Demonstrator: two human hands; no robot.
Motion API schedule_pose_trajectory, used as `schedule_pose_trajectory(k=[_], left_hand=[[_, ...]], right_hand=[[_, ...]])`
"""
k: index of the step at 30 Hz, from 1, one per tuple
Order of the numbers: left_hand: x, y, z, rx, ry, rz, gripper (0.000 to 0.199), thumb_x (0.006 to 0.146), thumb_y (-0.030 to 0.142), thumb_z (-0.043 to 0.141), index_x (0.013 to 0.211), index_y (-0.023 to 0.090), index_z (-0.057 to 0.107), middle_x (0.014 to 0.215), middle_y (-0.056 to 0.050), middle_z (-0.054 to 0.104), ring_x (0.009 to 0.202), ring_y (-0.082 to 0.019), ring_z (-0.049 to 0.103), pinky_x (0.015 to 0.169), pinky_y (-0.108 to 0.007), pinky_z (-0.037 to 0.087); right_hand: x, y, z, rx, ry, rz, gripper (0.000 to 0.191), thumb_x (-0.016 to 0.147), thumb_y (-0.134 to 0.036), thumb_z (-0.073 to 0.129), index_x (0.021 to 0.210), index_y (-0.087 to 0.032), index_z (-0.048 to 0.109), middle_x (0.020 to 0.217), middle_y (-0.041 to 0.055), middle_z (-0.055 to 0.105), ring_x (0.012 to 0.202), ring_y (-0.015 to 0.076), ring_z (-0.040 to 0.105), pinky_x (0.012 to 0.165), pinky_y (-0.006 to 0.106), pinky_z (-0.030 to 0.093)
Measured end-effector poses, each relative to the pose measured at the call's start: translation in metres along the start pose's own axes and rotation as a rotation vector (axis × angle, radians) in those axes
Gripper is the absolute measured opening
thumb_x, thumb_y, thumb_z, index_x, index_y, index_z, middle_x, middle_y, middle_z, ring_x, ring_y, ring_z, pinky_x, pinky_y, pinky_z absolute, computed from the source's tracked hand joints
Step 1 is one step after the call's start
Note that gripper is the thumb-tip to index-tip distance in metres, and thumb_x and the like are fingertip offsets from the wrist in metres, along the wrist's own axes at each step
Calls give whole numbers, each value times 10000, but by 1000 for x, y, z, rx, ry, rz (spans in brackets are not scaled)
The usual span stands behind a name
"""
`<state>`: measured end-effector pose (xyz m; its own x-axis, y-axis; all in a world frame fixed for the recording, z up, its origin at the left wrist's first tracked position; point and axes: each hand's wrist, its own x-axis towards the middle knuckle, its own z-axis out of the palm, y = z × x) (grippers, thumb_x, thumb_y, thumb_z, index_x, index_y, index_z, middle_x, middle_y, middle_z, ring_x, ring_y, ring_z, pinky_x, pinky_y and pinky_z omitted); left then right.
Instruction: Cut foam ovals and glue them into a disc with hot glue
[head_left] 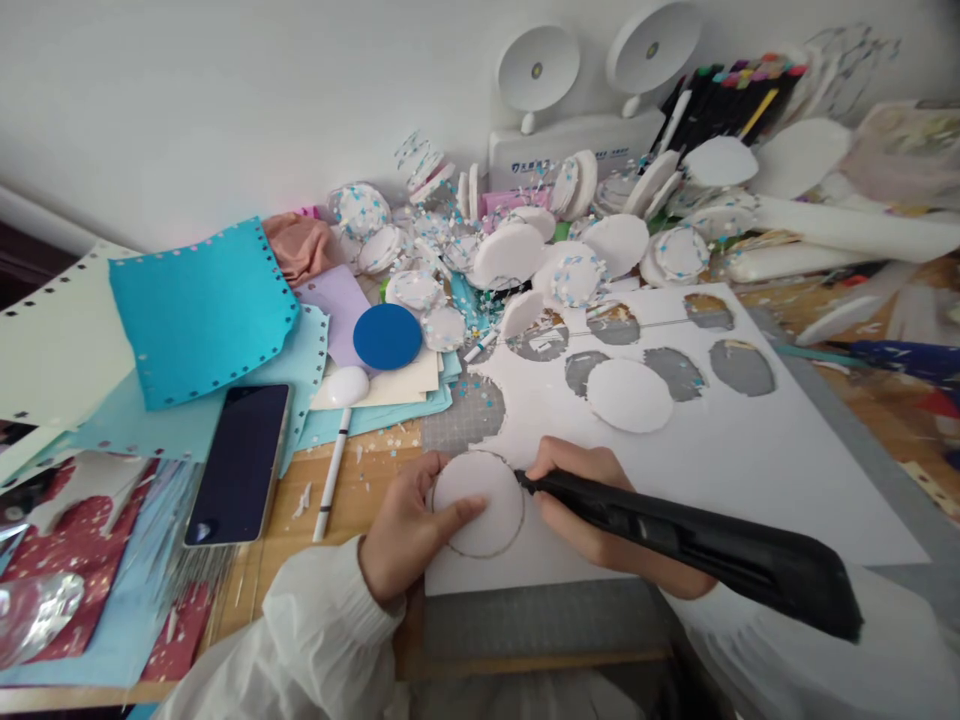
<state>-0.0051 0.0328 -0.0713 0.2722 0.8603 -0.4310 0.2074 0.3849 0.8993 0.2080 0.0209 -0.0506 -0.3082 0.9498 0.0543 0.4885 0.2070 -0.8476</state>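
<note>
My left hand [409, 525] is closed at the left edge of a white foam sheet [750, 480], its thumb pressed on a round white disc [480, 490] bounded by a dark line. Whether the disc is fully separate from the sheet I cannot tell. My right hand [581, 500] grips a black utility knife [690, 540], whose tip meets the disc's upper right edge. Above, a loose white oval disc [630, 396] lies on the sheet, partly over ragged round holes. Beneath the sheet is a grey cutting mat [547, 620].
White foam discs [517, 250], some with blue bits, pile along the wall below a twin-lamp fixture [540, 70]. A blue disc [387, 336], marker [332, 475], phone [240, 465] and turquoise paper [202, 310] lie left. Several colored markers [727, 110] stand back right.
</note>
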Motion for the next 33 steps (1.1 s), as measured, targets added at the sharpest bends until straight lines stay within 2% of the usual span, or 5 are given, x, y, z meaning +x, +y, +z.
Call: schedule_pose_trajectory(k=[12,20,23,29,33], left_hand=[[0,-2,0,-16,10,-17,386,691,427,747,871,136,570,792,-27,610,705,-147,538,609,-260,440],[2,0,-3,99,-8,38,366,711,443,713,877,143,587,784,-38,635,704,-169,580,598,-274,470],[0,3,-6,407,50,181,303,801,448,619,868,152,617,779,-51,662,719,-199,619,630,-313,486],[-19,24,-7,964,499,731,220,854,284,626,1041,170,640,1044,-97,697,979,-257,628,870,-414,478],[-30,38,12,786,327,844,317,844,270,666,1134,161,596,1138,-105,656,1077,-218,594,934,-366,472]], right_hand=[[-1,-2,0,105,-31,59,112,742,-129,512,766,-222,454,578,-62,431,512,103,386,484,231,298],[-7,24,0,514,168,108,26,799,-202,549,775,-213,553,624,-30,505,545,112,419,495,238,298],[-6,33,4,775,231,161,16,812,-218,546,809,-217,561,493,-81,354,437,87,263,435,229,186],[-7,32,4,867,183,135,112,860,-264,579,922,-244,488,523,-101,327,466,85,250,454,221,198],[-14,20,-2,774,30,88,164,902,-315,582,962,-258,440,626,-81,412,546,88,330,507,213,264]])
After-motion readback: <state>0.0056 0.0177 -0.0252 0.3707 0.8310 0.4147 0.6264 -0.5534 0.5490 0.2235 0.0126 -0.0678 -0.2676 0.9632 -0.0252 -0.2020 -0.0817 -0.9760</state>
